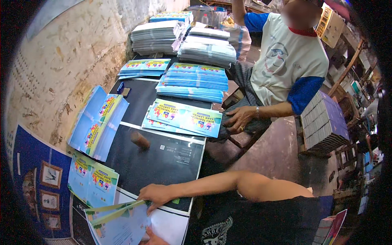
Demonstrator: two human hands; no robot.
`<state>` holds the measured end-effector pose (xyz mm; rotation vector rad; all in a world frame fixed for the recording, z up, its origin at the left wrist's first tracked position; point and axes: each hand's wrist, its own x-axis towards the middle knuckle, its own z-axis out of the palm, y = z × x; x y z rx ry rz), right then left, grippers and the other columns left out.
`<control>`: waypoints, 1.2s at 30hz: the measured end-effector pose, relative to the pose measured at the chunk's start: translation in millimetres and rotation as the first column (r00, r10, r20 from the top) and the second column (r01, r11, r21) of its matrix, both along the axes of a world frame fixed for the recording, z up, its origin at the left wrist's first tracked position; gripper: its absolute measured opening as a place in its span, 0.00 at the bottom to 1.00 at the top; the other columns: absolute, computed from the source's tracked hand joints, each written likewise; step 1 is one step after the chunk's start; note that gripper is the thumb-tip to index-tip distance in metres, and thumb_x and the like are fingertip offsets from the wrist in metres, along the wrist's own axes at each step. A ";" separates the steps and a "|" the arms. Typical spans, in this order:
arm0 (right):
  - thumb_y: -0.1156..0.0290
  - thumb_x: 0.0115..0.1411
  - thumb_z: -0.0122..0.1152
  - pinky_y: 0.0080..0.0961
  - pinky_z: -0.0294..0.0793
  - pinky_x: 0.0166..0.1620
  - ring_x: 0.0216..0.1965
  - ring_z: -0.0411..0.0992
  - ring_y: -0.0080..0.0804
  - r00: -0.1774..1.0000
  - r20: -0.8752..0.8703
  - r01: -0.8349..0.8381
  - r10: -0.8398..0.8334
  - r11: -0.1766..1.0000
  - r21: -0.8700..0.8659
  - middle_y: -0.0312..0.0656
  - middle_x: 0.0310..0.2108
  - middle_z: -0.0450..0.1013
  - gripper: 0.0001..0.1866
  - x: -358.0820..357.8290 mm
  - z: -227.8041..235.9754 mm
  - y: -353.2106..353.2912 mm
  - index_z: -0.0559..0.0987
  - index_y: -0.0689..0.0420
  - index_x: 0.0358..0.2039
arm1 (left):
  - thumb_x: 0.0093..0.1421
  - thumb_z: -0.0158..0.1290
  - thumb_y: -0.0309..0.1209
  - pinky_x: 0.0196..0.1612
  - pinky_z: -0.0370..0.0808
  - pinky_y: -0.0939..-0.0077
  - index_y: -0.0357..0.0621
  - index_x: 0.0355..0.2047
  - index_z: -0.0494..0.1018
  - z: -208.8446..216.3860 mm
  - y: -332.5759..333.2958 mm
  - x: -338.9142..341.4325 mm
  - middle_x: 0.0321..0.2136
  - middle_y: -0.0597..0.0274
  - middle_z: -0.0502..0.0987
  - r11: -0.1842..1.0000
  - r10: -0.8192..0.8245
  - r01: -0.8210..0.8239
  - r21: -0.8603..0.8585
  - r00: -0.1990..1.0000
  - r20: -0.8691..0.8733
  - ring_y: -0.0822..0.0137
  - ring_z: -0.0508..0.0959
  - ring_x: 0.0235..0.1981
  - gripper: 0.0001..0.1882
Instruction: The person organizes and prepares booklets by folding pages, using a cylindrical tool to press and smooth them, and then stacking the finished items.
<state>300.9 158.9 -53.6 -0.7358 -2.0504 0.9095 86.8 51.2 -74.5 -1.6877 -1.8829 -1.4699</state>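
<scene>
My right hand (157, 196) is closed on the edge of some folded printed sheets (118, 220), light blue with a green-yellow band, that stand partly fanned open at the table's near end. Low in the picture my left hand (154, 238) grips the lower edge of the same sheets; most of its fingers are cut off by the frame. Under my hands lies a white sheet (173, 224). Just beyond the held sheets rest blue printed covers (93, 179) with yellow lettering.
A thick stack of covers (98, 122) lies along the wall. A short brown cylinder (140, 140) stands on the black tabletop (171, 153). Farther back are cover piles (194, 77) and white paper stacks (157, 36). Across sits another person (281, 61), one hand by the covers (183, 116).
</scene>
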 end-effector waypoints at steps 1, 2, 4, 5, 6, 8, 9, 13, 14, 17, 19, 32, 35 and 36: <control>0.56 0.45 0.76 0.43 0.74 0.47 0.44 0.74 0.51 1.000 0.018 0.001 -0.001 1.000 -0.018 0.49 0.39 0.78 0.28 -0.1 0.6 -0.1 0.80 0.61 0.43 | 0.41 0.77 0.44 0.59 0.71 0.45 0.28 0.69 0.38 0.3 0.5 0.7 0.61 0.31 0.59 1.000 -0.008 0.008 -0.002 1.000 0.010 0.38 0.67 0.59 0.70; 0.57 0.45 0.76 0.43 0.73 0.47 0.44 0.74 0.51 0.999 0.036 0.002 -0.001 0.999 -0.036 0.49 0.39 0.78 0.28 0.6 1.1 -0.2 0.80 0.61 0.43 | 0.41 0.77 0.44 0.59 0.72 0.45 0.28 0.69 0.38 -0.1 1.3 2.0 0.61 0.31 0.59 1.000 -0.015 0.015 -0.006 1.000 0.020 0.38 0.67 0.59 0.70; 0.57 0.45 0.76 0.43 0.74 0.47 0.44 0.74 0.51 0.998 0.056 0.014 -0.012 0.999 -0.037 0.49 0.39 0.78 0.28 2.3 1.1 -0.5 0.80 0.61 0.43 | 0.41 0.77 0.44 0.59 0.72 0.45 0.29 0.69 0.38 0.5 2.7 2.9 0.60 0.31 0.59 0.999 -0.032 0.032 -0.008 0.999 0.039 0.38 0.67 0.59 0.70; 0.57 0.45 0.76 0.43 0.74 0.47 0.44 0.74 0.50 0.997 0.072 0.024 -0.021 0.999 -0.037 0.49 0.39 0.78 0.28 3.7 1.1 -0.9 0.80 0.61 0.43 | 0.41 0.77 0.44 0.58 0.72 0.45 0.29 0.69 0.38 0.3 3.3 4.6 0.60 0.31 0.60 0.999 -0.042 0.043 -0.011 0.998 0.051 0.38 0.67 0.59 0.70; 0.57 0.45 0.76 0.43 0.74 0.47 0.44 0.74 0.50 0.997 0.070 0.019 -0.016 0.999 -0.038 0.49 0.39 0.78 0.28 1.6 0.4 -0.4 0.80 0.61 0.43 | 0.42 0.77 0.44 0.58 0.72 0.45 0.29 0.69 0.38 1.0 3.1 4.4 0.60 0.31 0.60 0.999 -0.043 0.044 -0.014 0.997 0.059 0.38 0.67 0.59 0.70; 0.57 0.45 0.76 0.42 0.74 0.47 0.44 0.74 0.50 0.999 0.042 0.010 -0.009 1.000 -0.025 0.49 0.39 0.78 0.28 -1.6 -1.1 0.4 0.80 0.61 0.43 | 0.42 0.77 0.44 0.58 0.72 0.45 0.29 0.69 0.38 2.7 1.8 3.1 0.60 0.31 0.60 0.999 -0.047 0.048 -0.019 0.996 0.074 0.38 0.67 0.59 0.69; 0.57 0.45 0.76 0.42 0.74 0.47 0.44 0.74 0.50 0.999 0.044 0.012 -0.011 1.000 -0.025 0.49 0.39 0.78 0.28 -1.2 -1.2 0.3 0.80 0.61 0.43 | 0.42 0.77 0.44 0.58 0.72 0.45 0.29 0.69 0.38 3.4 2.5 3.7 0.60 0.31 0.60 0.998 -0.054 0.056 -0.023 0.995 0.083 0.38 0.67 0.59 0.69; 0.56 0.46 0.76 0.42 0.74 0.47 0.44 0.74 0.50 0.998 0.056 0.018 -0.017 1.000 -0.026 0.49 0.38 0.78 0.27 0.8 1.9 -0.8 0.80 0.60 0.42 | 0.42 0.77 0.44 0.58 0.72 0.45 0.29 0.69 0.39 4.6 4.5 5.9 0.60 0.32 0.60 0.996 -0.080 0.084 -0.033 0.989 0.123 0.38 0.67 0.58 0.69; 0.56 0.46 0.75 0.42 0.74 0.47 0.44 0.74 0.50 0.997 0.077 0.019 -0.017 0.999 -0.029 0.50 0.38 0.78 0.27 1.4 3.6 -0.9 0.80 0.61 0.41 | 0.42 0.77 0.44 0.58 0.72 0.45 0.30 0.69 0.39 5.6 5.1 6.6 0.60 0.32 0.60 0.995 -0.085 0.090 -0.035 0.987 0.135 0.39 0.68 0.58 0.68; 0.56 0.46 0.75 0.43 0.74 0.46 0.43 0.74 0.50 0.997 0.076 0.006 -0.004 0.999 -0.035 0.50 0.37 0.78 0.26 2.4 5.8 -0.7 0.80 0.61 0.40 | 0.42 0.77 0.44 0.58 0.72 0.45 0.30 0.69 0.39 7.8 6.3 7.8 0.60 0.32 0.60 0.992 -0.110 0.119 -0.043 0.979 0.172 0.39 0.68 0.58 0.68; 0.56 0.46 0.75 0.43 0.74 0.46 0.43 0.74 0.50 0.997 0.073 0.002 0.000 1.000 -0.029 0.50 0.37 0.78 0.26 1.3 4.8 -0.3 0.80 0.61 0.40 | 0.43 0.76 0.44 0.58 0.72 0.45 0.30 0.69 0.39 10.2 7.0 9.4 0.60 0.32 0.60 0.989 -0.125 0.138 -0.049 0.972 0.201 0.39 0.68 0.58 0.68; 0.56 0.48 0.73 0.45 0.74 0.42 0.40 0.74 0.54 0.997 0.072 -0.008 0.006 1.000 0.018 0.50 0.33 0.77 0.22 -0.7 -0.8 0.5 0.79 0.62 0.34 | 0.49 0.73 0.41 0.52 0.76 0.46 0.31 0.67 0.45 39.3 -1.0 21.6 0.58 0.36 0.62 0.904 -0.354 0.428 -0.006 0.753 0.554 0.44 0.70 0.57 0.58; 0.58 0.50 0.72 0.47 0.74 0.39 0.38 0.75 0.56 0.999 -0.002 -0.047 0.047 0.994 -0.093 0.52 0.32 0.77 0.21 3.5 0.3 -15.3 0.79 0.62 0.34 | 0.52 0.70 0.40 0.50 0.77 0.49 0.32 0.65 0.50 26.0 4.8 14.4 0.58 0.39 0.63 0.945 -0.313 0.327 0.003 0.899 0.307 0.47 0.70 0.56 0.51; 0.60 0.54 0.70 0.47 0.75 0.38 0.37 0.76 0.58 0.997 -0.035 -0.066 0.065 0.998 -0.024 0.53 0.33 0.77 0.18 4.9 7.2 -24.9 0.80 0.62 0.36 | 0.53 0.69 0.40 0.50 0.77 0.49 0.33 0.65 0.50 24.9 3.7 13.0 0.58 0.40 0.63 0.953 -0.286 0.302 -0.006 0.908 0.306 0.48 0.70 0.56 0.50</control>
